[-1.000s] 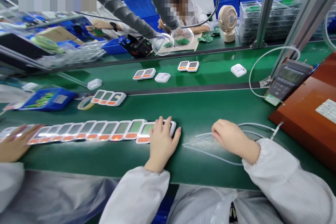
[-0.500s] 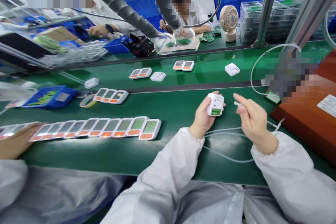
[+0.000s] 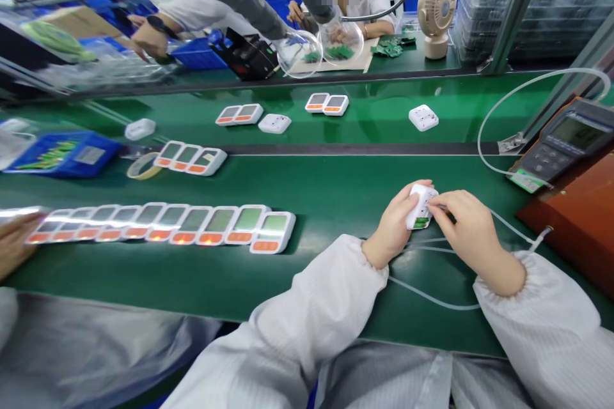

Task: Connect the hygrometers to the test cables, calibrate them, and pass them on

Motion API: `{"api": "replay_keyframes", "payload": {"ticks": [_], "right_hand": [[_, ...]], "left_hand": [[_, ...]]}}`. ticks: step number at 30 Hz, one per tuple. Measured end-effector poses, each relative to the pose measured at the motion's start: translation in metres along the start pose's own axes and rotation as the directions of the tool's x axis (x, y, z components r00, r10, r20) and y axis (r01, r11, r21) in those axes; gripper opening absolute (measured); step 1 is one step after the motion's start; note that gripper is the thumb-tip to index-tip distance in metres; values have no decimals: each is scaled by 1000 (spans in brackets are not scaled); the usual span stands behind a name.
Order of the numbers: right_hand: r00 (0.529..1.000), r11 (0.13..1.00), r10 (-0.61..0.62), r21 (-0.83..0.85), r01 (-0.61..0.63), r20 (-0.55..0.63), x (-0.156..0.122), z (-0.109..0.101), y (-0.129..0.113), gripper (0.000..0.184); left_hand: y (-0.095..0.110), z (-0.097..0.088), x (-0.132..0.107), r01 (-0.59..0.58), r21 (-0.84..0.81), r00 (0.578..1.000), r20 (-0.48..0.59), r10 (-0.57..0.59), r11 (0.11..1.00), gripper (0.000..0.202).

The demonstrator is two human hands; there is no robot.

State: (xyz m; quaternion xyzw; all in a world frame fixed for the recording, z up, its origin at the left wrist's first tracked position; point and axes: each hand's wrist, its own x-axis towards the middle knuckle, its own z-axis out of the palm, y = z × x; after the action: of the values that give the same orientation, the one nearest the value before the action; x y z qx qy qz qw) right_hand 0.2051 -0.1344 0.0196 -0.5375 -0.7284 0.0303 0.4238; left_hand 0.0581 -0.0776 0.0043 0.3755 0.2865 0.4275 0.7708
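Observation:
My left hand (image 3: 391,230) is closed around a small white electronic device (image 3: 420,203), its back turned up and green batteries showing in the uncovered compartment at the lower end. At the device's right side, my right hand (image 3: 467,227) pinches the end of a thin clear tube; the fingers hide the tip, and I cannot tell whether it is inserted. More of the clear tube (image 3: 434,300) loops on the green bench below my hands. Left of them, a row of similar white devices (image 3: 271,233) lies face up, with screens and orange strips.
A co-worker's hand (image 3: 16,236) touches the row's far left end. A handheld meter (image 3: 570,140) rests on a brown-orange case (image 3: 570,223) at right. Further back are more devices (image 3: 423,117), a tape roll (image 3: 144,166), a blue tray (image 3: 91,156) and a small fan (image 3: 435,16).
My right hand has come in to the device, bringing the tube end from beside it up against its back. The left hand has tilted the device. The view has shifted slightly.

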Motion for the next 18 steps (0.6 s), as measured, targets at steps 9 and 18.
{"api": "replay_keyframes", "payload": {"ticks": [9,18], "right_hand": [[997,995,80,54,-81,21,0,-1,-1,14],[994,989,113,100,-112,-9,1,-1,-5,14]], "left_hand": [[-2,-4,-3,-24,112,1000,-13,26,993,45],[-3,-5,-4,-29,169,999,23,25,985,47]]}}
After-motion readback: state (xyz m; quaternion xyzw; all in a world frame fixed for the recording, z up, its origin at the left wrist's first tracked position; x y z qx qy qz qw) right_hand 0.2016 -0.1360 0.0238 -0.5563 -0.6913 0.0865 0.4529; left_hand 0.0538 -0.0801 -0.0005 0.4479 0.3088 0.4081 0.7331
